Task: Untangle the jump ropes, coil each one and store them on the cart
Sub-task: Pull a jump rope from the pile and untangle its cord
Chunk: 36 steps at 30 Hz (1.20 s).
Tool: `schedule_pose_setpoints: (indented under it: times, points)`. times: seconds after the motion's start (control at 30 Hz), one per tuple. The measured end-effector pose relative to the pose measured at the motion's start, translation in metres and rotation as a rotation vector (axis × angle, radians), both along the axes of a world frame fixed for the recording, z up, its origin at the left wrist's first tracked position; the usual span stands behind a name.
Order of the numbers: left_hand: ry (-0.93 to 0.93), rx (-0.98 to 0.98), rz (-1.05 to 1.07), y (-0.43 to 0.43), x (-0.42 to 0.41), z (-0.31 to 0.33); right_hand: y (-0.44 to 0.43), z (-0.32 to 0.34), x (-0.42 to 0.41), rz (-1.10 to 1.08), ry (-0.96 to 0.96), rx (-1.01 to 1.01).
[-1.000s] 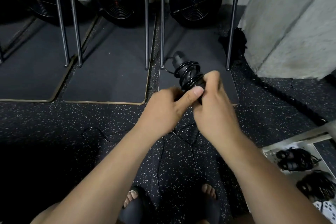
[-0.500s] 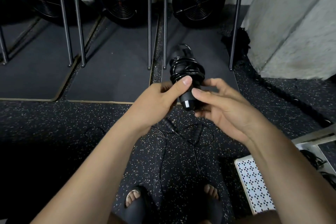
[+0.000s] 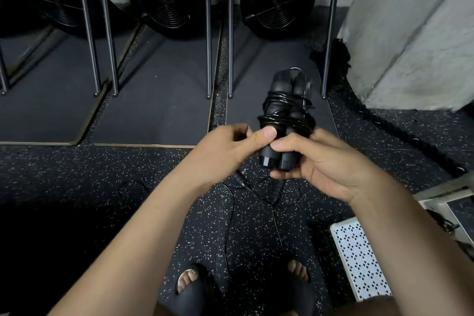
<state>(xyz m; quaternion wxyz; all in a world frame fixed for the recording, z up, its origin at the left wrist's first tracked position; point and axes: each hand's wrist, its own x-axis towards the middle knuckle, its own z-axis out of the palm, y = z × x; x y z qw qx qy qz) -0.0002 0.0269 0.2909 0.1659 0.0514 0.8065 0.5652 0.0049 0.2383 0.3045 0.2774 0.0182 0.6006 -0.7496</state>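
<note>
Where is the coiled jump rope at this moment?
Head view, centre: the coiled jump rope is held by the left hand and right hand at its handle ends, above the speckled floor.

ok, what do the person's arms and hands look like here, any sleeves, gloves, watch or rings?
The left forearm and right forearm are bare to the frame edge, no sleeves in view. The left hand and right hand wear no gloves; no rings, watch or wristband show. Visible nails are short, unpainted.

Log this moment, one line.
left grip holds coiled jump rope | right grip holds handle ends | loose rope on floor | cart right
</note>
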Motion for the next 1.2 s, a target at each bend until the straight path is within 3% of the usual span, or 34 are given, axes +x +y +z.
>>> schedule_pose_setpoints:
  times: [0.27, 0.5, 0.73, 0.9, 1.03, 1.1, 1.2]
  points:
    - [0.101, 0.268, 0.164, 0.003, -0.002, 0.000, -0.006, -0.001, -0.005, -0.229, 0.038, -0.023]
    - [0.277, 0.118, 0.160, 0.008, 0.002, 0.003, -0.009, -0.002, -0.007, -0.369, -0.026, -0.159]
    - [0.187, 0.183, 0.233, 0.009, 0.002, -0.004, -0.019, -0.013, -0.004, -0.422, 0.221, 0.160]
    - [0.099, 0.278, 0.251, 0.013, 0.003, -0.004, -0.026, -0.012, 0.004, -0.455, 0.473, 0.535]
    - [0.052, 0.356, 0.277, 0.012, 0.001, -0.004, -0.029, -0.014, 0.007, -0.429, 0.547, 0.692]
    - [0.051, 0.376, 0.323, 0.007, -0.002, -0.005, -0.031, -0.014, 0.008, -0.381, 0.520, 0.698]
    - [0.041, 0.404, 0.413, -0.004, -0.009, -0.007, -0.035, -0.012, 0.008, -0.290, 0.391, 0.485]
